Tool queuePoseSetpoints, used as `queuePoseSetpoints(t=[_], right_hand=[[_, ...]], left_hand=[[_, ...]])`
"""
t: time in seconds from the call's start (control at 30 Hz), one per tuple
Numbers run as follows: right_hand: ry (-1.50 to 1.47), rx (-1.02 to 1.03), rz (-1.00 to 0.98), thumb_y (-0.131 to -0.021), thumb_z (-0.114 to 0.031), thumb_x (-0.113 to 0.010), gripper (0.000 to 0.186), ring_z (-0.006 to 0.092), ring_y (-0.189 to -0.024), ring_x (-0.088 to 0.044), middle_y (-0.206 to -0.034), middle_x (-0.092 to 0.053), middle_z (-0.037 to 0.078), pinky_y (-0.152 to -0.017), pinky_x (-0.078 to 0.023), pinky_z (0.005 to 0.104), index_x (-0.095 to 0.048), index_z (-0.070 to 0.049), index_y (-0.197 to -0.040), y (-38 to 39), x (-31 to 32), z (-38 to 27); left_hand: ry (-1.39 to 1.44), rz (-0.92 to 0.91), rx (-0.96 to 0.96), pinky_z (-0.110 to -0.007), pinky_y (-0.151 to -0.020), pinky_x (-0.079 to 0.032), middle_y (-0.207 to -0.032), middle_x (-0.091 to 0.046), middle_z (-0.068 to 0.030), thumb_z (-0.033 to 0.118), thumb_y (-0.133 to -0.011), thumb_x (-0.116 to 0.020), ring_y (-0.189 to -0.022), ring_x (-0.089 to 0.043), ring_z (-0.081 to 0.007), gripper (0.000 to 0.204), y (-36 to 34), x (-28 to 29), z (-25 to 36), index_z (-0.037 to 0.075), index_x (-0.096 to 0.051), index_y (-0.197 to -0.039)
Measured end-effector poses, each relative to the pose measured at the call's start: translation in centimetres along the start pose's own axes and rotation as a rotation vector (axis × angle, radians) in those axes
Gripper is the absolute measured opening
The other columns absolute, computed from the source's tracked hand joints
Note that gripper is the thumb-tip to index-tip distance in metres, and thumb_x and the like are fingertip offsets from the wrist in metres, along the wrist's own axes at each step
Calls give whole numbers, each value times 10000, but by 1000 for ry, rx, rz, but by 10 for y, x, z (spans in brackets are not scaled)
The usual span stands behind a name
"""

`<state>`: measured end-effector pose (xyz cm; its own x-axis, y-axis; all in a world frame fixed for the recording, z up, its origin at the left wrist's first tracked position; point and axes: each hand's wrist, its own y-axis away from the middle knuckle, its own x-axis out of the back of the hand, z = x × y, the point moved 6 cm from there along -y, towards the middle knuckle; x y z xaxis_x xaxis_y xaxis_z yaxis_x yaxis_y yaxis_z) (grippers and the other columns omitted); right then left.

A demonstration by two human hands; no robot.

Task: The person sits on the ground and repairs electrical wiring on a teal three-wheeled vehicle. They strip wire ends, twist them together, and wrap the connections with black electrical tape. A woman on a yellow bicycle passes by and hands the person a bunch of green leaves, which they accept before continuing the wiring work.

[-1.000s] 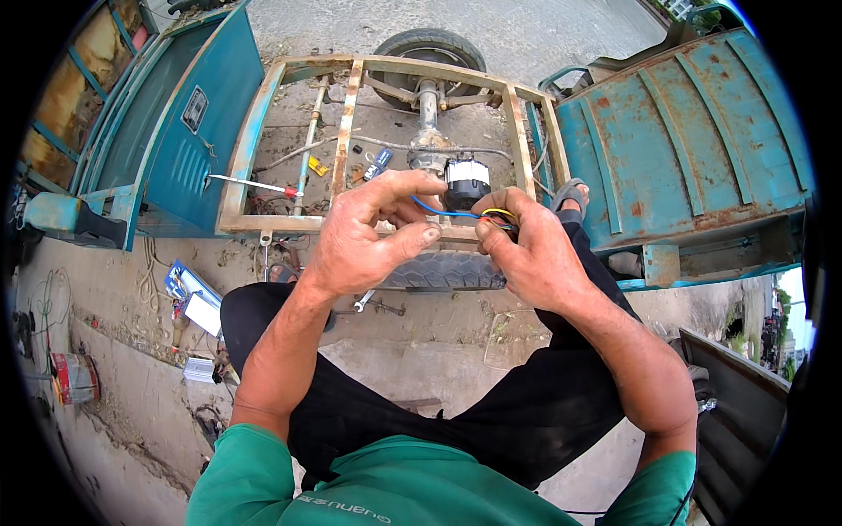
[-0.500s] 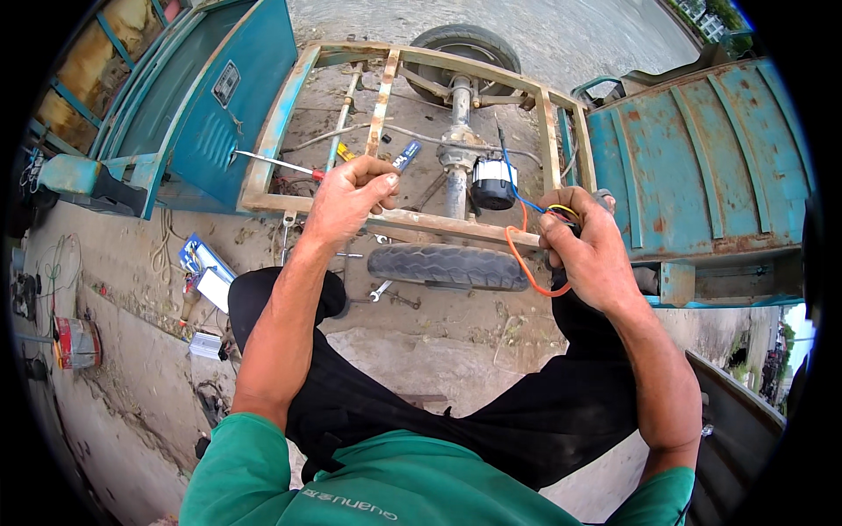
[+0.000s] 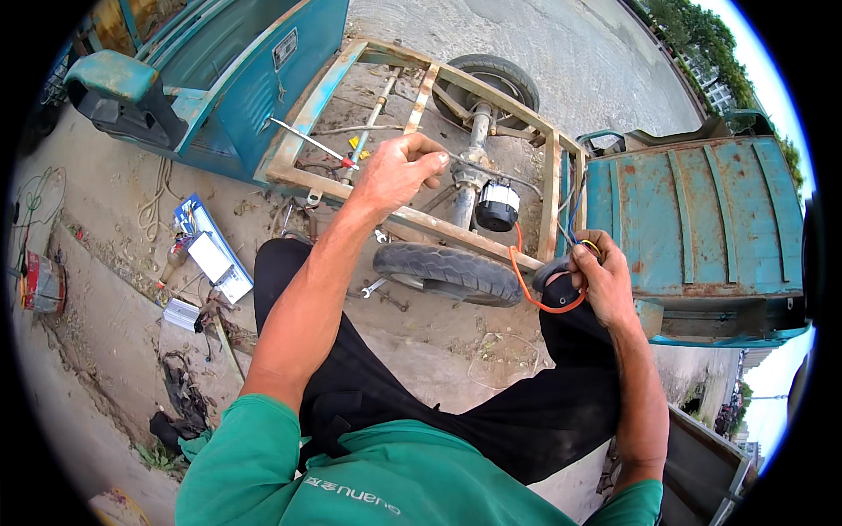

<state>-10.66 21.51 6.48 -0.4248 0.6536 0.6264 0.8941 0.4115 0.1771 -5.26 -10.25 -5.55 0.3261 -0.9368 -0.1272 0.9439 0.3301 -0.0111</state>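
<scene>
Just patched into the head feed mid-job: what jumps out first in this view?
The rusty bare vehicle frame fills the centre, with a black motor on its axle and a tyre lying in front. The left hand is raised over the frame; the right hand grips wires, an orange cable looping below. A rusted teal cargo box stands right.

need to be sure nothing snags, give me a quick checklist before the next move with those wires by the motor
1. Right hand has the wire bundle pinched in its fingers: ok.
2. Orange wire loops freely from the motor to the right hand, no visible kink: ok.
3. Left hand is raised above the rusty frame with nothing seen in it: ok.
4. Wire ends bare, taped or plugged: cannot tell, too small.
5. Motor seated firmly on the axle: cannot tell.
6. Ground around the tyre is littered with a wrench and small bits: not ok.
</scene>
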Motion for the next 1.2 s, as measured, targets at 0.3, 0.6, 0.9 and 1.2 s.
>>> queuePoseSetpoints(t=[0.3,0.6,0.9,1.2], right_hand=[[-676,-243,37,-1029,-174,-563,145,119,-615,-509,-799,-559,34,-555,-432,272,-546,-60,-1117,9,-40,39],[-1156,-317,-100,-1037,-206,-562,110,85,-597,-475,-799,-529,-6,-527,-379,239,-544,-98,-1031,-44,-72,120],[-1504,-353,-168,-1043,-235,-547,144,54,-521,-404,-730,-450,-41,-476,-331,225,-591,-111,-1102,-129,-65,237],[-1626,-469,26,-1043,-204,-508,218,68,-496,-431,-714,-436,-11,-456,-356,234,-544,-51,-1194,-142,-2,253]], left_hand=[[112,110,83,-285,-642,-509,-911,-717,-54,262,-958,-667,-748,-668,-115,267,-18,14,-9,21,-703,-1069],[7,108,99,-276,-683,-509,-912,-707,-71,226,-969,-662,-761,-660,-120,274,-31,-7,-10,-19,-687,-1089],[-382,-40,312,-283,-739,-533,-938,-700,-71,155,-945,-689,-805,-647,-123,240,-42,-57,-77,-41,-672,-1084],[-683,-277,467,-312,-764,-535,-930,-687,-93,83,-876,-729,-804,-643,-152,213,-101,-108,-139,-29,-692,-1053]])
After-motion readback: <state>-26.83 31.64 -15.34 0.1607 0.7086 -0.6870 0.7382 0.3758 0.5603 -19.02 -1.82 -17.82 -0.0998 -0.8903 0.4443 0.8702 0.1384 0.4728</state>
